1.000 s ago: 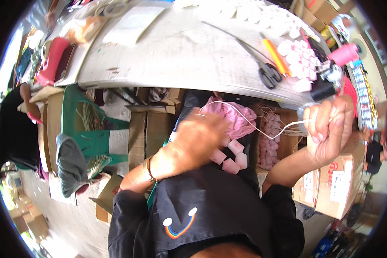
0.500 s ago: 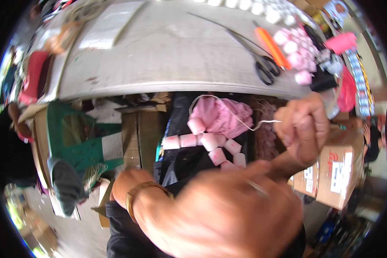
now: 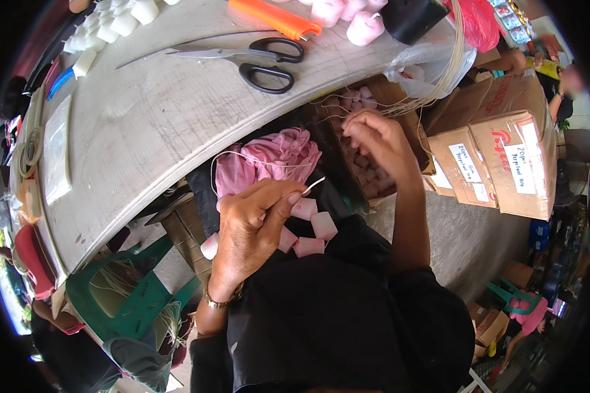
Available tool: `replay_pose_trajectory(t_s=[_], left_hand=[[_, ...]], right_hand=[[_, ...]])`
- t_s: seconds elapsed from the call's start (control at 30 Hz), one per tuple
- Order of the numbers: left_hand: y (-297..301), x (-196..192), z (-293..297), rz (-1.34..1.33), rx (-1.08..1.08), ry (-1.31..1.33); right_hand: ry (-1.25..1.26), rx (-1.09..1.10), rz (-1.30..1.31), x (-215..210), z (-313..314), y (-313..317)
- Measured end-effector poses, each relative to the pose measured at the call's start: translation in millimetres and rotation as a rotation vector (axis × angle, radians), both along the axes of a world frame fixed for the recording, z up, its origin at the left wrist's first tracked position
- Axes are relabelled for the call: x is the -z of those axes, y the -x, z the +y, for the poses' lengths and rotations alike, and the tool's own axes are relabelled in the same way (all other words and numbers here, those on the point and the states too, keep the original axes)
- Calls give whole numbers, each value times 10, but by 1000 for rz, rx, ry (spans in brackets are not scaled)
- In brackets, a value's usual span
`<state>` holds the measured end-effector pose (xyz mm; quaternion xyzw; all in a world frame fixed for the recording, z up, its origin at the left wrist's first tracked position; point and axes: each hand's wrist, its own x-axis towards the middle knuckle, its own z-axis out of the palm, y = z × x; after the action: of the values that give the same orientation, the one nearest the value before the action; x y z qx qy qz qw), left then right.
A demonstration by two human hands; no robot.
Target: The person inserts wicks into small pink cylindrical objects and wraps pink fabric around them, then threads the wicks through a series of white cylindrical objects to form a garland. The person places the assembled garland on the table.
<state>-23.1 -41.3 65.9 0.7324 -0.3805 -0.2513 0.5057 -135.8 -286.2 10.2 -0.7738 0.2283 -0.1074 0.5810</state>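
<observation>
My left hand [image 3: 252, 229] is in my lap, pinching the end of a thin white string [image 3: 262, 160] between thumb and fingers. Several pale pink cubes [image 3: 311, 226] strung on it lie against my dark clothing beside that hand. My right hand [image 3: 380, 141] reaches forward under the table edge into a box of small pink pieces [image 3: 364, 173], fingers curled at them; what it grips is hidden. A bundled pink cloth [image 3: 275, 157] sits in my lap between the hands.
The grey table [image 3: 151, 124] holds black-handled scissors [image 3: 252, 59], an orange cutter [image 3: 275, 16], white cubes [image 3: 111, 26] and pink pieces [image 3: 354, 16]. Cardboard boxes [image 3: 498, 157] stand at right. A green plastic chair [image 3: 131, 295] is at lower left. Other people sit around.
My left hand dropped from close to the camera into my lap and pinched the string end. My right hand moved from holding the string up at right to the box.
</observation>
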Motion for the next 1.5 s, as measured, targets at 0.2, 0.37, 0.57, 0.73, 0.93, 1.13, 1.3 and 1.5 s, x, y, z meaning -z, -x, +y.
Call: replay_pose_trajectory(t_s=[0.2, 0.37, 0.57, 0.73, 0.93, 1.13, 1.3, 1.5], left_hand=[[14, 202, 376, 305, -220, -86], [19, -360, 1356, 82, -636, 472], [140, -982, 2056, -956, -1581, 645], [90, 98, 1131, -273, -714, -268], [-186, 967, 11, -299, -281, -511], [-223, 938, -51, -327, -229, -139], [-249, 511, 223, -478, -350, 20], [-312, 23, 295, 363, -58, 395]], right_hand=[[607, -311, 802, 2098, -1013, 392], [525, 22, 729, 3568, -874, 633], [498, 13, 1001, 3827, -650, 709], [453, 16, 923, 3761, -680, 481], [192, 125, 794, 3712, -785, 471], [-419, 331, 501, 3563, -878, 502], [-938, 385, 174, 3195, -878, 576], [-1182, 138, -207, 2446, -758, 611]])
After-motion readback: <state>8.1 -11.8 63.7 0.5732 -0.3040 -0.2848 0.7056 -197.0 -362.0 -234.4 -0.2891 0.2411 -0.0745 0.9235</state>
